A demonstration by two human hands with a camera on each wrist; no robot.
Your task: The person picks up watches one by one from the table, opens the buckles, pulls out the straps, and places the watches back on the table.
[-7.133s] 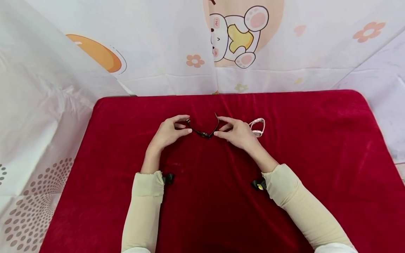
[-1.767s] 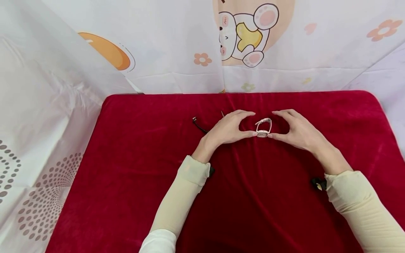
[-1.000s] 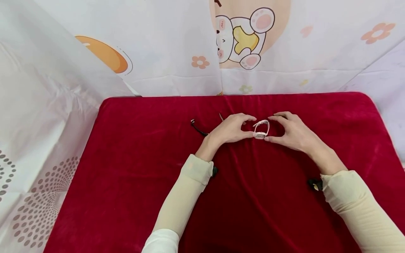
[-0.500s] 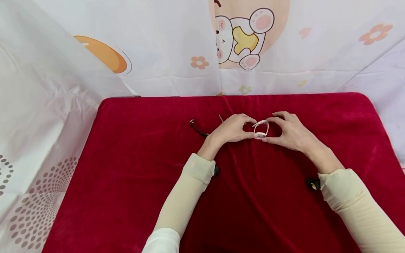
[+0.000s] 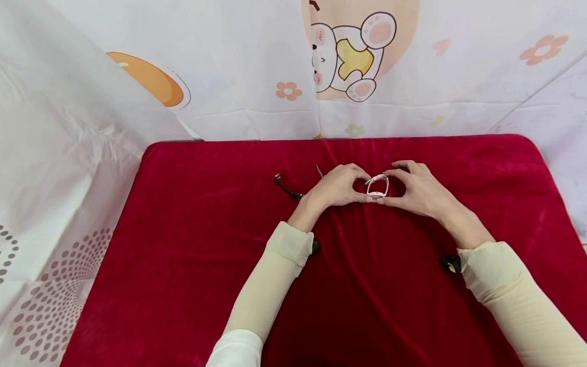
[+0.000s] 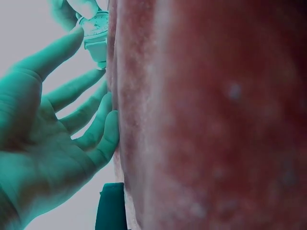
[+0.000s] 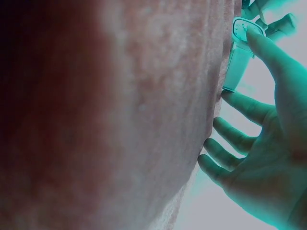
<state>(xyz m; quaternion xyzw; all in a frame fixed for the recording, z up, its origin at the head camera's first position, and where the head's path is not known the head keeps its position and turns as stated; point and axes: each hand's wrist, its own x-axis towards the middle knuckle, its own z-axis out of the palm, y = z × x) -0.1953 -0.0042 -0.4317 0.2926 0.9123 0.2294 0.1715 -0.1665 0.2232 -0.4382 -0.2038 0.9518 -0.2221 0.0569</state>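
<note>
A pale pink wristwatch stands on the red cloth with its strap curved in a loop behind the dial. From the left, my left hand holds it, thumb at the case and index finger by the strap's end. On the other side my right hand grips it with the thumb on the front of the dial and the index finger at the strap. In the left wrist view the thumb touches the case edge. A black-strapped wristwatch lies behind my left hand, partly hidden.
Red velvet cloth covers the table, with soft creases near the middle. A white curtain with cartoon prints hangs along the back edge and left side. Small dark devices sit at the left cuff and right cuff.
Earlier both hands held the black wristwatch; they have let it go and moved right to the pink one. Lately the right fingers have closed in on its strap, and the watch has shifted slightly left.
</note>
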